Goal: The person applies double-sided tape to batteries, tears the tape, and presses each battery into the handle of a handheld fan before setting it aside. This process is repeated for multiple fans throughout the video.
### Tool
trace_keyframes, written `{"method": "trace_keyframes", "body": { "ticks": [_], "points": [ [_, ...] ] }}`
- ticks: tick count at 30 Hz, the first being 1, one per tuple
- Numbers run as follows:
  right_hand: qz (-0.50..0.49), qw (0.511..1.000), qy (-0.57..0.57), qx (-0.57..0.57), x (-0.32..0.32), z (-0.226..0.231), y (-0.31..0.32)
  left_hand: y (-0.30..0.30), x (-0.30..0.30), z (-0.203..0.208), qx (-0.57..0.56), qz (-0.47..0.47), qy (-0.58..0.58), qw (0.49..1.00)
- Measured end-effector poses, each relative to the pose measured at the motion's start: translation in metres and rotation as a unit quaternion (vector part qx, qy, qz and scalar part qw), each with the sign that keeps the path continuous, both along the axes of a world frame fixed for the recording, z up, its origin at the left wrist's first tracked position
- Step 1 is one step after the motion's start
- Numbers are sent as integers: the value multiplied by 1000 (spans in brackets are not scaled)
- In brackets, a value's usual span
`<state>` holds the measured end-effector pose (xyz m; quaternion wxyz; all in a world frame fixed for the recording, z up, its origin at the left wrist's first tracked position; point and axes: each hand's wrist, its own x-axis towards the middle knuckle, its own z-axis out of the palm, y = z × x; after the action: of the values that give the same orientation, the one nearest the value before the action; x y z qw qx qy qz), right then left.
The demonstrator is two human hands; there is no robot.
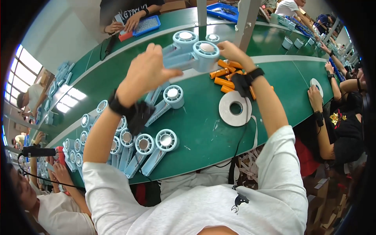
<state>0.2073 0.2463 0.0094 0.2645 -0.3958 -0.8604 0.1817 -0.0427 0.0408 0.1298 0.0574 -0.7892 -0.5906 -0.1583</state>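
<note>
My left hand (pixel 147 72) is closed around the handle end of a light blue handheld fan (pixel 206 55), its thumb pointing right beneath the handle. The fan is blurred, with its round head toward the right. Bent fingers of my right hand (pixel 235 53) are at the right rim of that head; whether they grip it is not clear. Just behind is a second blue fan (pixel 185 38). Below my left hand, another fan (pixel 173 96) lies on the green table, and several more fans (pixel 144 144) are in rows at the left.
Orange cylindrical batteries (pixel 224 82) are piled below my right hand, near a white tape roll (pixel 235 109). A grey post (pixel 247 27) rises beyond the table. A co-worker's hands (pixel 133 21) are by a blue tray (pixel 147 25); another person's hand (pixel 314 98) rests at right.
</note>
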Motion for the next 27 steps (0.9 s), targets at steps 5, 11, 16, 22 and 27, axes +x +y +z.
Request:
{"method": "trace_keyframes", "body": {
  "ticks": [5,11,16,22,27],
  "points": [
    [-188,964,-139,-122,47,58,-161,-67,39,-22,-72,-10,-67,995],
    [-180,958,137,-177,88,-14,-242,-53,65,-70,-103,18,-13,994],
    [-268,883,354,-150,135,15,-288,-65,92,-101,-62,117,116,984],
    [-203,924,293,-136,109,38,-314,-69,108,-42,-243,17,187,952],
    [-139,909,348,-184,44,47,-322,-125,107,-50,146,-292,21,945]
  ]
}}
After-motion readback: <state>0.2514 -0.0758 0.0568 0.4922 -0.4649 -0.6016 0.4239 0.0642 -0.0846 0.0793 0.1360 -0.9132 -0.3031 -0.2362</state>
